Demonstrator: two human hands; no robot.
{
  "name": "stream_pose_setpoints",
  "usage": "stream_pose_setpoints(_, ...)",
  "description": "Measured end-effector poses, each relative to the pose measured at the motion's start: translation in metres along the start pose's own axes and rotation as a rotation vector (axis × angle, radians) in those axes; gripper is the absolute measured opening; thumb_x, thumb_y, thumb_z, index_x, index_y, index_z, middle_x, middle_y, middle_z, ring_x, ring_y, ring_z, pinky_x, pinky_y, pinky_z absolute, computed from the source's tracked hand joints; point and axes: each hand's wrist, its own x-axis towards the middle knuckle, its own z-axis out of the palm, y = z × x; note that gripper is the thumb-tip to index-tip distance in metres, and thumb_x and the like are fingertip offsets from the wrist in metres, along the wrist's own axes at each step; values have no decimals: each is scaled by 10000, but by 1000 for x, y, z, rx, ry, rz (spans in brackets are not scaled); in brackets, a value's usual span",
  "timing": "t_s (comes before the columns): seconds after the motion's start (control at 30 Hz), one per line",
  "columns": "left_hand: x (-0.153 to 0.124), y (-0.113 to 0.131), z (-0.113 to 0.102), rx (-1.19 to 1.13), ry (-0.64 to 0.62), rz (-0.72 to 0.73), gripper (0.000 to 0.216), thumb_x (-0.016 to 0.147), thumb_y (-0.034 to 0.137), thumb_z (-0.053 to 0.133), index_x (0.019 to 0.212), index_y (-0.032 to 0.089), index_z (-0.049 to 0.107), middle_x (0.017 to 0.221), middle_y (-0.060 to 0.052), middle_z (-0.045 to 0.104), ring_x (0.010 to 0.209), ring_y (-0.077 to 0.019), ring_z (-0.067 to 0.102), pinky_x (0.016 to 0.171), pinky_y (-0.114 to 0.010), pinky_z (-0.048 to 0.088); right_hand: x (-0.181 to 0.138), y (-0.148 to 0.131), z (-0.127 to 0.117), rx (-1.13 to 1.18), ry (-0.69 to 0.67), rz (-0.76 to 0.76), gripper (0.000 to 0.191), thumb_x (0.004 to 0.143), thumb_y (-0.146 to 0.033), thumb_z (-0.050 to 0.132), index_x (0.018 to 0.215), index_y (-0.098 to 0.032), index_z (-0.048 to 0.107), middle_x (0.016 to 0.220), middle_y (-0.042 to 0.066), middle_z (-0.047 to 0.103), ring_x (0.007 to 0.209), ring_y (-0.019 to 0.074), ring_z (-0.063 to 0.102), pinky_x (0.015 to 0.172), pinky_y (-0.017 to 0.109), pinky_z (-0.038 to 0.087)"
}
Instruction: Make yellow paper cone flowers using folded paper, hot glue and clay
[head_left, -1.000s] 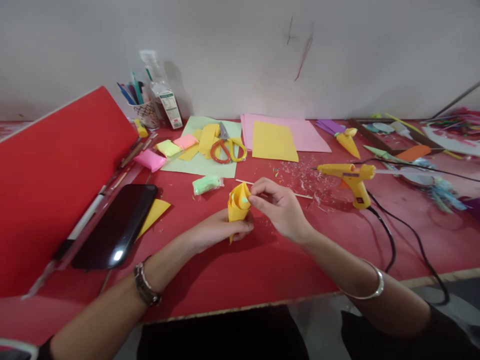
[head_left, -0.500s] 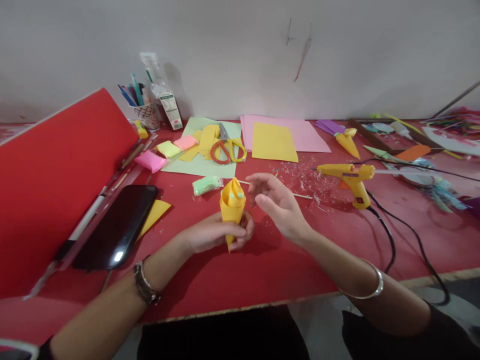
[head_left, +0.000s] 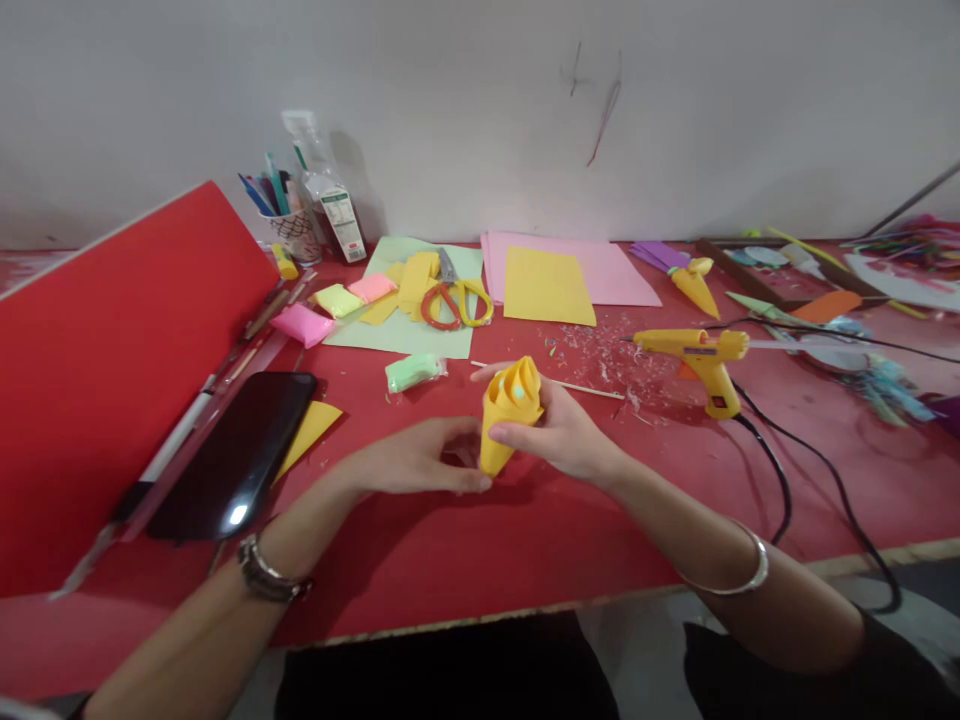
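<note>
My right hand (head_left: 566,432) is wrapped round a yellow paper cone (head_left: 499,425), its thumb across the front. Curled yellow petals with pale green dots fill the cone's top, and the pointed end tilts down to the left. Beside that lower end is my left hand (head_left: 424,455), its thumb and fingers apart near the tip; whether it touches the paper is hard to tell. Behind the hands lie a green clay packet (head_left: 415,372) and a thin wooden stick (head_left: 589,389), partly covered by my right hand.
A yellow glue gun (head_left: 697,350) with a black cord lies at right. Scissors (head_left: 456,303) rest on green paper, near pink and yellow sheets (head_left: 551,285). At left are a black phone (head_left: 236,450) and a red board (head_left: 127,380). A bottle (head_left: 337,215) stands at the back.
The paper cone has passed from my left hand to my right and moved a little right and up. My left hand has let go and opened.
</note>
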Motion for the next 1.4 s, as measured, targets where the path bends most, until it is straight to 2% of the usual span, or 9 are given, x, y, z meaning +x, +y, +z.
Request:
stream_pose_setpoints(0.1,-4,-3,-13,220,96,-13,200,689,309,553,831,171,523,688,25,527,616,-102,483,566,-217,377,2,1,-6,-179,111,-36,399,628,-235,637,979,-168,459,732,-22,483,639,94,470,618,244,429)
stream_pose_setpoints(0.23,-6,-6,-23,618,744,41,243,761,297,421,550,180,385,518,47,377,503,-91,367,506,-219,308,3,11,-15,-461,202,26,504,648,-340,619,1075,-178,406,874,48,542,738,159,523,652,301,432)
stream_pose_setpoints(0.33,-3,-13,-27,836,980,15,160,768,296,426,662,178,450,642,3,474,600,-132,442,565,-249,352,4,17,-20,-693,175,157,590,663,-391,590,1158,-161,365,911,100,574,771,221,555,653,342,426)
stream_pose_setpoints(0.43,1,-25,-32,1075,950,-32,276,745,352,485,923,142,506,935,-99,532,889,-240,475,716,-323,392,5,20,-23,-852,171,224,627,675,-410,560,1199,-140,345,898,125,594,770,255,567,634,356,417)
stream_pose_setpoints(0.53,4,-32,-33,1208,925,-78,409,752,407,479,1042,119,489,1047,-139,513,969,-286,446,793,-384,379,5,19,-25,-973,174,218,640,682,-436,540,1213,-136,347,833,115,607,734,256,574,600,340,404)
stream_pose_setpoints(0.8,7,-32,-31,1144,893,-231,306,758,407,446,866,147,567,862,-119,539,851,-278,509,716,-389,412,6,13,-26,-1100,201,195,644,752,-498,430,1245,-100,320,642,42,564,530,165,501,476,259,312)
stream_pose_setpoints(0.93,8,-33,-31,998,911,4,276,758,363,426,897,138,508,898,-109,530,887,-237,494,751,-345,413,4,10,-20,-1018,246,-101,379,798,-383,434,1105,-162,449,702,26,548,537,122,466,509,247,344)
stream_pose_setpoints(1.07,5,-23,-20,832,757,176,295,743,327,415,981,155,446,900,-65,570,795,-178,532,697,-276,420,1,8,-8,-814,218,-320,114,796,-257,476,861,-194,544,710,12,555,611,115,505,596,247,405)
stream_pose_setpoints(1.4,5,-17,-3,904,799,243,267,746,340,433,942,160,458,873,-84,619,771,-188,575,621,-254,404,-1,7,2,-558,202,-345,95,775,-193,519,802,-189,610,726,17,591,689,119,545,655,266,431)
